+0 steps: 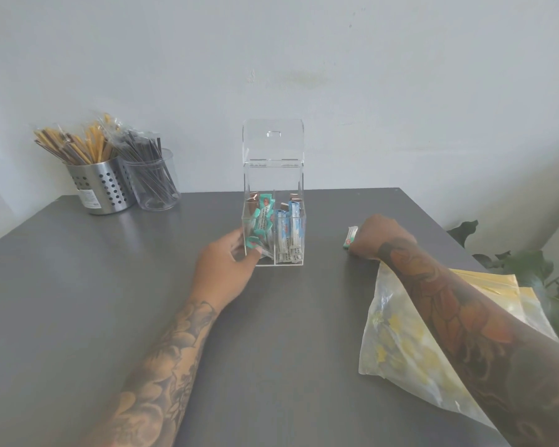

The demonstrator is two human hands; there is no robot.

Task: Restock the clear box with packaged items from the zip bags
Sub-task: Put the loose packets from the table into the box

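Note:
A clear acrylic box (273,185) stands mid-table with its hinged lid raised. Teal packets (262,217) fill its left compartment, blue-white packets (290,232) the right, brown ones show at the back. My left hand (226,262) grips the box's lower left corner, thumb on the front wall. My right hand (376,237) rests on the table to the right of the box and holds a small white-green packet (350,237); its fingers are hidden. Clear zip bags (397,343) with yellow strips lie under my right forearm.
A perforated steel cup (100,188) with wrapped sticks and a clear cup (157,185) with dark stirrers stand at the back left by the wall. Plant leaves (530,272) reach in past the grey table's right edge (433,227).

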